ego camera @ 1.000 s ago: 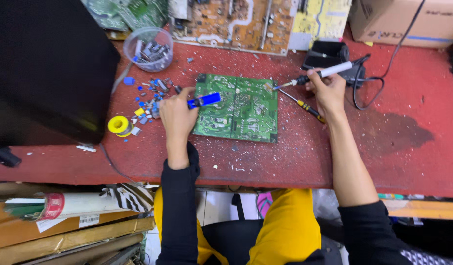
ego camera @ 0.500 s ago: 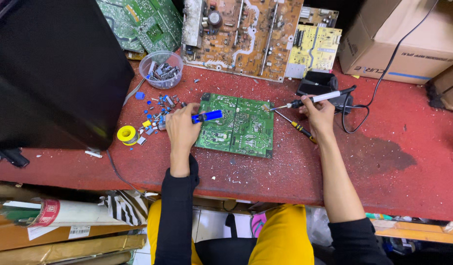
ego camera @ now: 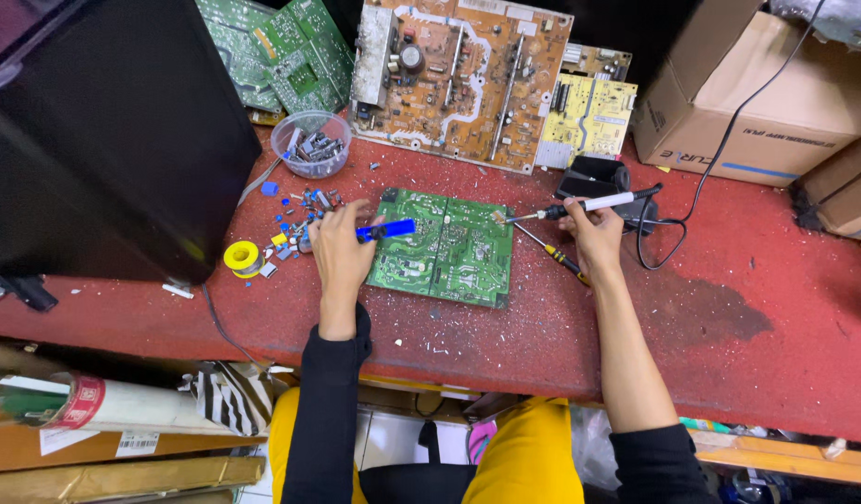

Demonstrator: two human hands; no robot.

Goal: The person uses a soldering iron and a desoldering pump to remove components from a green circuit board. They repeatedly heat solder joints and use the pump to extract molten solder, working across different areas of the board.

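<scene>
A green circuit board (ego camera: 447,250) lies flat on the red workbench (ego camera: 505,336). My left hand (ego camera: 339,252) rests at the board's left edge, closed around a blue-handled tool (ego camera: 389,229) that points over the board. My right hand (ego camera: 593,233) grips a soldering iron (ego camera: 580,206) with a white handle, its tip at the board's upper right corner. A screwdriver with a yellow and black handle (ego camera: 554,254) lies on the bench just under my right hand.
Small loose components (ego camera: 295,224) and a yellow solder spool (ego camera: 242,258) lie left of the board. A clear bowl of parts (ego camera: 311,145), a large brown circuit board (ego camera: 458,79), green boards (ego camera: 277,51), a black box (ego camera: 95,140) and cardboard boxes (ego camera: 766,103) stand behind.
The view has shifted so more of the back of the bench shows. Both hands keep their tools at the green board and have hardly moved relative to it.
</scene>
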